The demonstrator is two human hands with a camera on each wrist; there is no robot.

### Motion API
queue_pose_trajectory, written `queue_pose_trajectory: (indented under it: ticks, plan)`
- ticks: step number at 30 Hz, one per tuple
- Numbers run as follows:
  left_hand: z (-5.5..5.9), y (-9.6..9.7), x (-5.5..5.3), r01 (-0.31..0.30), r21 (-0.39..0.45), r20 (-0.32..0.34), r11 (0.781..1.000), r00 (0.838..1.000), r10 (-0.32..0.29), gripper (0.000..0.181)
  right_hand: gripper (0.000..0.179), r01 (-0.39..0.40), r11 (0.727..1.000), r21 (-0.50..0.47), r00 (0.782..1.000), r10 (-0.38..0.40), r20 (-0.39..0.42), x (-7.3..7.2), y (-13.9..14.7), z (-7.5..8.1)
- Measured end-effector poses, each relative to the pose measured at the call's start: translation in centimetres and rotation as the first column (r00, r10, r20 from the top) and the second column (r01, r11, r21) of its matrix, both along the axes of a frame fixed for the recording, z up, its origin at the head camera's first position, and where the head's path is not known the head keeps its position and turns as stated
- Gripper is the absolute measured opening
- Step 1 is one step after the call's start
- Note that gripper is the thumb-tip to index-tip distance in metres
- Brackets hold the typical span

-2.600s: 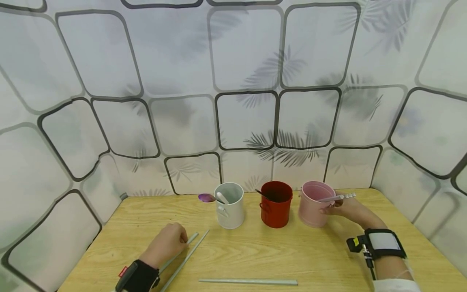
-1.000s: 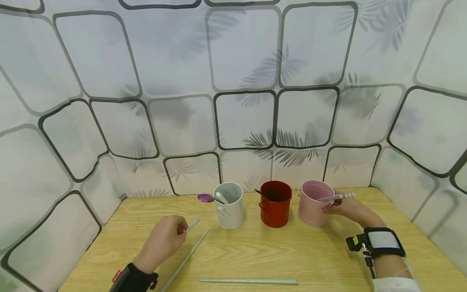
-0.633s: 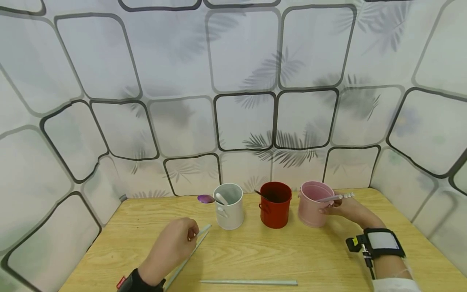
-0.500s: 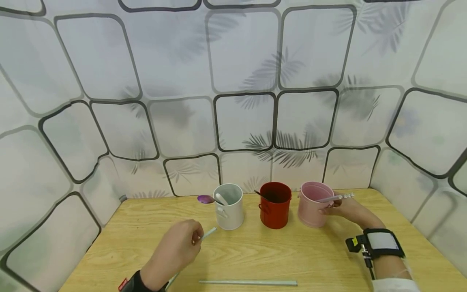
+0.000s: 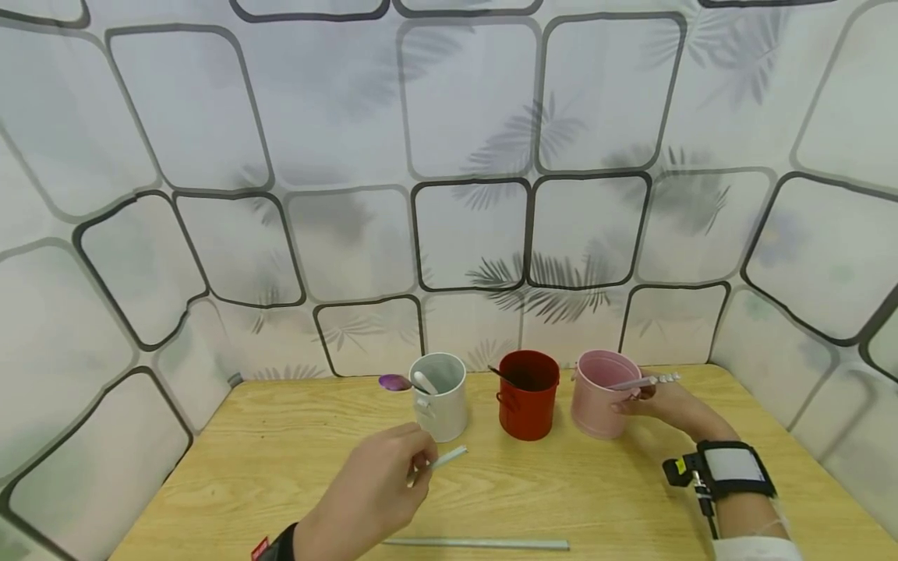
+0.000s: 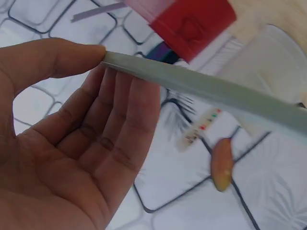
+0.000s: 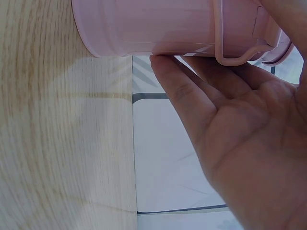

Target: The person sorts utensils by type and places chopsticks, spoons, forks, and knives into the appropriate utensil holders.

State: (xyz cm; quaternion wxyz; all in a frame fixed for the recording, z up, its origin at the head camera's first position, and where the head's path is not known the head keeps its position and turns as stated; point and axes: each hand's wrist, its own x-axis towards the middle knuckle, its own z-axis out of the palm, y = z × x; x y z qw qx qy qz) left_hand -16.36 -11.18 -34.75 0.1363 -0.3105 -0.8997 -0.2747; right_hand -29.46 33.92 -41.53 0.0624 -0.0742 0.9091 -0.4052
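Observation:
My left hand (image 5: 382, 487) pinches a pale green chopstick (image 5: 449, 457) between thumb and fingers, its end pointing right in front of the white bucket (image 5: 449, 417). In the left wrist view the chopstick (image 6: 206, 88) runs from the thumb tip across to the right edge. My right hand (image 5: 677, 405) grips the side of the pink bucket (image 5: 598, 413) at the right; its fingers (image 7: 184, 93) press against the wall near the wire handle. A pale utensil with a notched end (image 5: 648, 381) leans out of that bucket, over the hand.
The red bucket (image 5: 528, 413) stands between the other two, with a dark handle (image 5: 501, 375) sticking out. A purple spoon (image 5: 395, 382) and a white handle (image 5: 425, 382) lean in the white bucket. Another chopstick (image 5: 484, 544) lies near the front. A patterned backdrop (image 5: 470, 234) rises behind the table.
My left hand lifted a chopstick from the left part of the table and moved right with it. The second stick lying there no longer shows. My right hand stays on the pink bucket.

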Motion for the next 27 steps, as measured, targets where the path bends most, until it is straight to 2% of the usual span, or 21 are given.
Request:
queue_pose_trajectory:
  ticks: [8,12,14,16,21,25,27]
  plan:
    - [1.9,3.0,0.7,0.138,0.124,-0.093,0.983,0.988,-0.127,0.025,0.088,0.009,1.000,0.021,1.000,-0.009,0.009,-0.1,0.0,0.0]
    - [2.6,4.3,0.8,0.200,0.203,-0.172,0.958,0.971,-0.166,0.027,0.089,0.013,1.000,0.024,1.000,-0.013,0.011,-0.2,0.0,0.1]
    - [2.9,4.9,0.8,0.240,0.250,-0.216,0.938,0.958,-0.188,0.027,0.090,0.018,1.000,0.026,1.000,-0.019,0.015,-0.1,0.0,0.1]
    - [3.3,5.5,0.8,0.293,0.292,-0.278,0.911,0.937,-0.212,0.028,0.089,0.020,0.999,0.029,1.000,-0.021,0.014,-0.1,0.0,0.1]
    - [4.1,6.9,0.5,0.397,0.348,-0.425,0.849,0.874,-0.235,0.030,0.084,0.018,1.000,0.025,1.000,-0.018,0.004,-0.2,0.1,0.0]
    - [4.5,7.9,0.1,0.445,0.395,-0.484,0.804,0.844,-0.230,0.032,0.083,0.021,0.999,0.041,1.000,-0.021,0.011,-0.2,0.2,0.0]
    - [4.6,8.3,-0.2,0.458,0.429,-0.489,0.779,0.842,-0.226,0.032,0.082,0.023,0.998,0.053,1.000,-0.024,0.013,-0.2,0.3,0.0]
